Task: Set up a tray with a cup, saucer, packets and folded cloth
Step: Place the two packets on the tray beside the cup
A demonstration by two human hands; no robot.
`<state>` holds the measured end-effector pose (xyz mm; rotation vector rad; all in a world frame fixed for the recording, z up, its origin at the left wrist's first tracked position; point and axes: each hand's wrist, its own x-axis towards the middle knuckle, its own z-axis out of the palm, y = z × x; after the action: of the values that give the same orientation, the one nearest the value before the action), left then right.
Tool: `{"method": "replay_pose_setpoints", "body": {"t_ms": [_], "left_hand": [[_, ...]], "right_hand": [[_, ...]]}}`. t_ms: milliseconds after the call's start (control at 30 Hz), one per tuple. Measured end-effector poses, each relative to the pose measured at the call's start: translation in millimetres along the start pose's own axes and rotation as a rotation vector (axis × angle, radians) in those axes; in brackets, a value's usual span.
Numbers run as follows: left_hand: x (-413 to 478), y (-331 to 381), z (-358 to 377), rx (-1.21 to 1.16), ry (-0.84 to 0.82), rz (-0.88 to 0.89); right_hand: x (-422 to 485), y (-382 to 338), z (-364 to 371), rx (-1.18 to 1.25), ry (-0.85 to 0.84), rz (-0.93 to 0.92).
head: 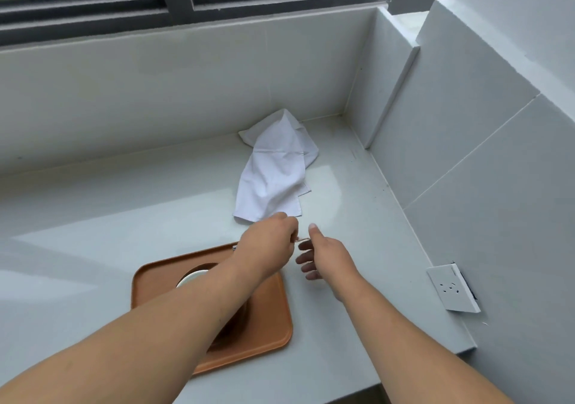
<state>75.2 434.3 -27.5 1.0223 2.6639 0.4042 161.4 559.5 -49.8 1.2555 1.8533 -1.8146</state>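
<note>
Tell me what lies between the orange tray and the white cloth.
Head view: the left hand hovers over that gap, pinching a small thin item; around it only bare counter shows between tray and cloth.

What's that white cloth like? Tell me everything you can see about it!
The white cloth is thin, soft-looking fabric, creased and loosely rumpled, not neatly folded. It lies on the pale counter near the back corner, beyond the orange tray. Its near edge sits just past the left hand; touching is unclear.
</note>
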Motion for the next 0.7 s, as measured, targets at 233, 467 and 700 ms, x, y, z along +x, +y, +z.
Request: {"method": "replay_pose_setpoints", "body": {"t_ms": [233, 467, 700], "left_hand": [[-18, -44, -13, -0.066, -0.023, -0.040], [-26, -84, -23, -0.246, -0.061, -0.232], [-23, -85, -24, -0.342, -0.143, -0.297]], "right_hand": [[-2, -17, 40, 0.098, -0.085, -0.122], [-3, -20, 58, -0.105, -0.119, -0.150], [0, -26, 69, -0.150, -0.076, -0.184]]}}
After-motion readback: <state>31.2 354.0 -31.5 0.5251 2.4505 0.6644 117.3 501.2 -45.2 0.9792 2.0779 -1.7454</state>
